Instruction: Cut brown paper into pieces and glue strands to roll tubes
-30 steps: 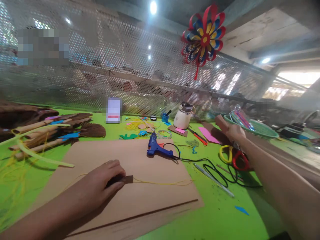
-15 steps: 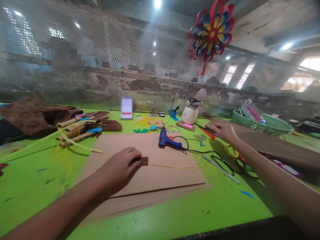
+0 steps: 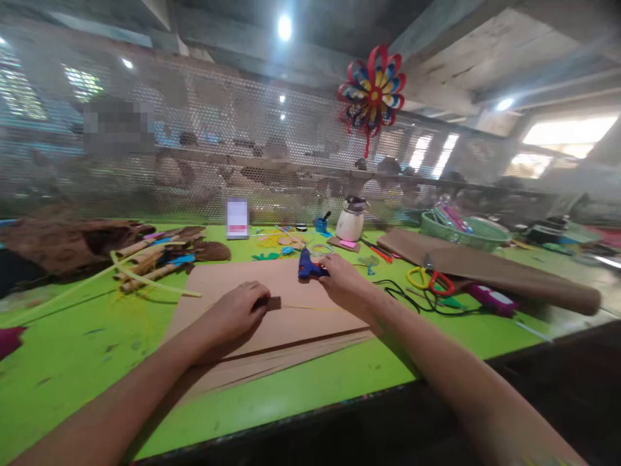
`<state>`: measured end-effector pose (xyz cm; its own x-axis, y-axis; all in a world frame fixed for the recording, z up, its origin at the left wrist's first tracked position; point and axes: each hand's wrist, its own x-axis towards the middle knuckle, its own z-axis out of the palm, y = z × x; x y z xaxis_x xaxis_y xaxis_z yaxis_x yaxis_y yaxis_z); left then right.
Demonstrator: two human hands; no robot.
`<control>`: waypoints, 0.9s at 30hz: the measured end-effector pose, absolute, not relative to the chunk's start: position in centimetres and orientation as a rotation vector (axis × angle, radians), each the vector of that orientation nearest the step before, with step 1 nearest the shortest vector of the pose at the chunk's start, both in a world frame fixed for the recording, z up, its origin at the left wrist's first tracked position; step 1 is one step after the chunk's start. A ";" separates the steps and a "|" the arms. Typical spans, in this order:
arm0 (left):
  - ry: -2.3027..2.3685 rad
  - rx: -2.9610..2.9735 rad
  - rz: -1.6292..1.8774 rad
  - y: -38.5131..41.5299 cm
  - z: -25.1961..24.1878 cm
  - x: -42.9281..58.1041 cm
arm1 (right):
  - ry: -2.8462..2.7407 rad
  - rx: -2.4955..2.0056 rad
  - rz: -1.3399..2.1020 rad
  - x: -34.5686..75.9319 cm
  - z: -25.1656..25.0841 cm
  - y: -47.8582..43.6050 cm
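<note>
While the left hand (image 3: 245,309) rests on the brown sheet (image 3: 213,281), its thumb and fingers are pinching a small brown strip (image 3: 275,303), whose free end pokes out to the right. Yellow string (image 3: 308,308) runs from there across the sheet, towards the right forearm. Right hand (image 3: 343,277) is at the blue glue gun (image 3: 305,266), fingers over the handle end; can't tell if they're closed on it. Gun is at the far right part of the sheet, nozzle pointing away from the person. Black cord (image 3: 398,294) lies on the green table (image 3: 291,408), right of the gun. Scissors (image 3: 431,281), one yellow loop and one red, sit further right, next to a long brown roll (image 3: 490,266). Green basket (image 3: 491,237) behind the roll. White jug (image 3: 350,224) stands beyond the gun. Left side: brown tubes (image 3: 140,279) in a pile, pale yellow strip (image 3: 160,289) across them.
</note>
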<state>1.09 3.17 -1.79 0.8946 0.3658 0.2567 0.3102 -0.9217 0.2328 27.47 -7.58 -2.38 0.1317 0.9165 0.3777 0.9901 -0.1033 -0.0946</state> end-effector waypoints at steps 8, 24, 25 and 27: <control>0.479 2.853 0.423 4.8 -2.7 1.5 | -1.644 -2.161 -0.348 28.0 -4.4 -7.4; 0.476 2.806 0.432 3.8 -2.3 1.1 | -1.373 -2.440 -0.404 37.9 -2.1 -6.2; 0.476 2.803 0.424 3.6 -2.2 1.0 | -1.389 -2.464 -0.388 38.6 -1.9 -6.0; 0.472 2.795 0.411 3.4 -2.0 0.9 | -1.422 -2.506 -0.356 39.6 -1.6 -5.5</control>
